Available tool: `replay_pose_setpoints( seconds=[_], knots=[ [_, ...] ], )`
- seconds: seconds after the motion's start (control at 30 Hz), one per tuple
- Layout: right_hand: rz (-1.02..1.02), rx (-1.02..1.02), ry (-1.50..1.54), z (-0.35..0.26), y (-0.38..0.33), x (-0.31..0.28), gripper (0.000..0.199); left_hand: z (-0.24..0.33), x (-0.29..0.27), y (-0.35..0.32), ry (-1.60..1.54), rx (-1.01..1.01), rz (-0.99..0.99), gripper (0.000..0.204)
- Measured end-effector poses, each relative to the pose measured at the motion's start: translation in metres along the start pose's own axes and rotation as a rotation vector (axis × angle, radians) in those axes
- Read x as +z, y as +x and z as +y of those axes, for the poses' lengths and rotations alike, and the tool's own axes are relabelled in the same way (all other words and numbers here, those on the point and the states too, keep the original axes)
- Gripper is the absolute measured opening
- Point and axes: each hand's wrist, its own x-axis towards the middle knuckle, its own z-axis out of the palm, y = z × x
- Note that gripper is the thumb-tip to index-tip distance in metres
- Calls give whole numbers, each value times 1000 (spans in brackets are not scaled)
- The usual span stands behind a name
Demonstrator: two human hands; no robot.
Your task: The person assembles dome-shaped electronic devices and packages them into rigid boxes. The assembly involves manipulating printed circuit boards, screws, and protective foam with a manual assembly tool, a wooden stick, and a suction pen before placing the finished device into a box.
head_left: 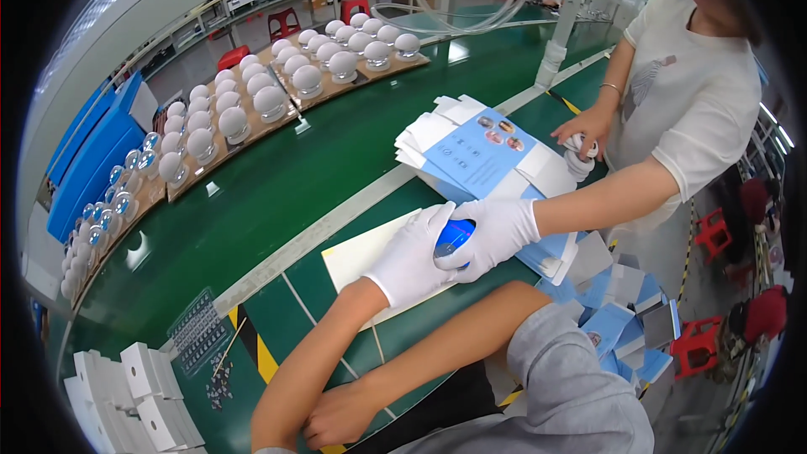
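Note:
My left hand (405,262), in a white glove, is closed around a glossy blue rounded dome (454,237) above a pale rectangular sheet (346,254). A co-worker's white-gloved hand (503,231) grips the same dome from the right, so both gloves cover its sides. My right hand (343,414) is bare. It lies low beside my left forearm with its fingers curled in, and nothing shows in them. At the right, the co-worker's other hand (588,130), ungloved, rests on a white rounded object (579,160).
Blue-and-white cartons (487,147) are stacked beyond the hands, with more small boxes (618,319) heaped at right. White boxes (147,378), a clear sticker sheet (192,328) and a thin stick (229,345) lie lower left. White balls (269,102) on clear bases line boards farther off.

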Motion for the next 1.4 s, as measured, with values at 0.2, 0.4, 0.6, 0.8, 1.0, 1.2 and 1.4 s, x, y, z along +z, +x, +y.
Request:
replay_pose_setpoints(
  seconds=[0.2, 0.4, 0.6, 0.8, 1.0, 1.2, 1.4],
  knots=[
    [106, -4, 16, 7, -8, 15, 13, 3, 15, 26, -113, -33, -110, 93],
    [80, -66, -49, 10, -4, 16, 13, 19, 33, 39, 25, -114, -48, 91],
    [7, -109, -64, 9, -5, 11, 13, 34, 44, 35, 106, -34, 125, 94],
    [-85, -96, -90, -4, 2, -6, 13, 19, 4, 3, 161, -55, 309, 78],
    [58, -208, -190, -4, -1, -10, 25, 9, -51, -105, -687, -299, 599, 82],
    [212, 182, 11, -15, -32, -74, 12, 24, -67, -229, -836, -193, 927, 87],
    [187, 856, 1372, 11, -19, -106, 78, 29, -46, -269, 2, -37, 1017, 78]
  ],
)
